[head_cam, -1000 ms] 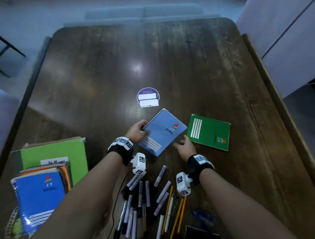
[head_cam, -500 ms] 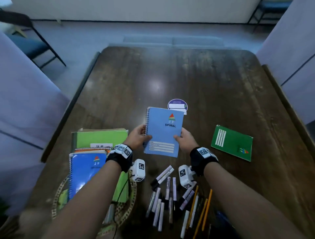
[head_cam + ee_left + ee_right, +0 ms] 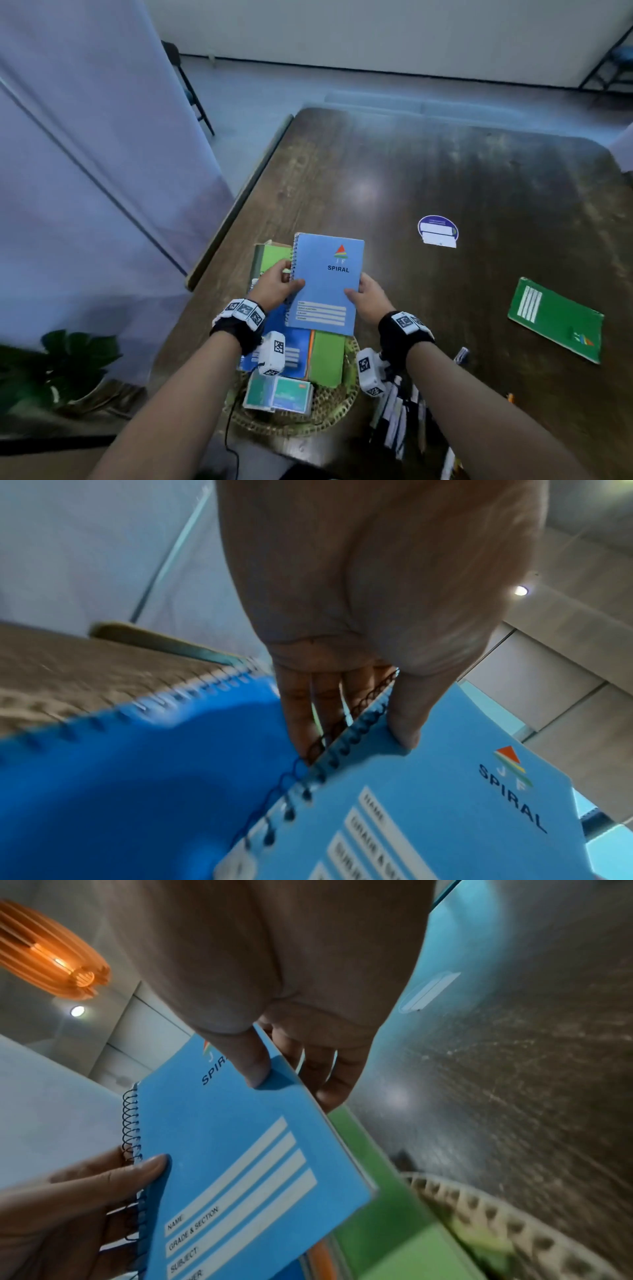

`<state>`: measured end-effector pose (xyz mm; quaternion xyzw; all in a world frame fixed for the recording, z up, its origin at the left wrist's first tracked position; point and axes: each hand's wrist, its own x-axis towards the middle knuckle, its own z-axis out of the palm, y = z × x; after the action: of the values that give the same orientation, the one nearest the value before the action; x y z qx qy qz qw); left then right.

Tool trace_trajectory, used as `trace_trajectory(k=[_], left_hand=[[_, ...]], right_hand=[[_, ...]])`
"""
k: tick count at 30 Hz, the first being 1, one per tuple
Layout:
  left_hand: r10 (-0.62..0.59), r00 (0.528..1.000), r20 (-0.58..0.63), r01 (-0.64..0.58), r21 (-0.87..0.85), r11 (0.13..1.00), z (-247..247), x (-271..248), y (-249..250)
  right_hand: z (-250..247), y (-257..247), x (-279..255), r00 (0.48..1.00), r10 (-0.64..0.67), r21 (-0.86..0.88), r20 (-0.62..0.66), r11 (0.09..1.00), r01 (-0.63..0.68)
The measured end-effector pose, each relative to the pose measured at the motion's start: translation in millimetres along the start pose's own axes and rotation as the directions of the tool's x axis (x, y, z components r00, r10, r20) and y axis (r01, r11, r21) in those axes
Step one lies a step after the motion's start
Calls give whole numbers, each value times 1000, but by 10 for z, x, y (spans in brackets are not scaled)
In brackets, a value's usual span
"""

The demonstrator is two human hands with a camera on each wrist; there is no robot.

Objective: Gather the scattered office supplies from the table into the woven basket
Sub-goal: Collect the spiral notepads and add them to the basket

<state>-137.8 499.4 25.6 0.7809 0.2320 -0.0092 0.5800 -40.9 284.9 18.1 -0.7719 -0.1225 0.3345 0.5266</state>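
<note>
Both hands hold a light blue spiral notebook (image 3: 325, 284) above the woven basket (image 3: 329, 407). My left hand (image 3: 279, 286) pinches its spiral edge, thumb on the cover (image 3: 404, 715) and fingers beneath. My right hand (image 3: 368, 298) pinches the opposite edge, thumb (image 3: 251, 1064) on top. The basket holds a darker blue spiral notebook (image 3: 294, 353), green books (image 3: 327, 356) and a teal box (image 3: 279, 394). A green notebook (image 3: 555, 318) lies flat on the table at the right. Pens and markers (image 3: 400, 414) lie in a heap under my right forearm.
A round purple and white tag (image 3: 437, 231) sits mid-table. The dark wooden table (image 3: 445, 171) has its left edge beside a pale partition (image 3: 85, 171). A potted plant (image 3: 65, 356) stands on the floor at the left. Chairs stand far back.
The blue notebook was lifted off the table with both hands and carried left, from mid-table to above the basket. My head turned left with it.
</note>
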Motion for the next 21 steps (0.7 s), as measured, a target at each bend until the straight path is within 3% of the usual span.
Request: trace_trajectory(k=[5, 11, 15, 21], left_hand=[[-59, 996, -59, 76, 337, 939, -430, -236, -349], [-124, 974, -187, 200, 475, 857, -587, -441, -687], [-193, 956, -222, 285, 539, 792, -556, -485, -858], [-223, 948, -227, 316, 584, 748, -515, -482, -913]], right_hand=[[568, 461, 258, 994, 32, -112, 108, 994, -19], [967, 451, 93, 966, 172, -247, 192, 961, -122], [1073, 354, -44, 972, 191, -474, 139, 874, -104], [1063, 293, -94, 974, 215, -606, 68, 785, -131]])
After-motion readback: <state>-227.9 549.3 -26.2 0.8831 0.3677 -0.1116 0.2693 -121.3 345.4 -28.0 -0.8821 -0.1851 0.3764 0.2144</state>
